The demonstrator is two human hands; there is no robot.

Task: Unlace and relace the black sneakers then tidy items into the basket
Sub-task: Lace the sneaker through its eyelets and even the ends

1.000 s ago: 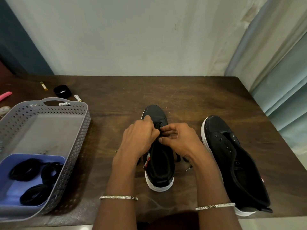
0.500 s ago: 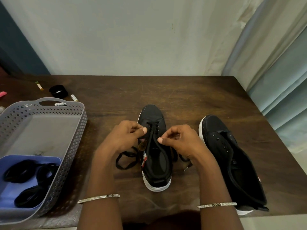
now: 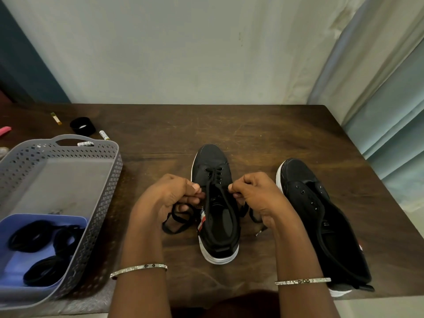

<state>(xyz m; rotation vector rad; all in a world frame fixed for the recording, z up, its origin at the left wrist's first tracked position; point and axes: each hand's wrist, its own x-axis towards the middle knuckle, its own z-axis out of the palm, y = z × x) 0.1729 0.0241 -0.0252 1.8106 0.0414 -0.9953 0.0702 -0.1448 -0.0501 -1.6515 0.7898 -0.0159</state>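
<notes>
Two black sneakers stand on the dark wooden worktop (image 3: 263, 134), toes pointing away from the person. The middle sneaker (image 3: 210, 157) has a black lace (image 3: 174, 222) threaded through its front eyelets only, and both hands work at it. The left hand (image 3: 169, 198) pinches one run of the lace between thumb and forefinger just beside the sneaker's left edge, the other fingers curled; below it the lace hangs in a loose loop onto the worktop. The right hand (image 3: 257, 196) pinches the other run at the sneaker's right edge in the same way, with its slack dropping under the palm. The right sneaker (image 3: 298, 175) lies apart to the right, eyelets bare. At the left edge sits a grey perforated basket (image 3: 114, 152) holding a blue tray (image 3: 46, 218) with black coils (image 3: 34, 236) in it. Behind the basket lie a black round cap (image 3: 82, 126) and a small tube (image 3: 104, 135).
</notes>
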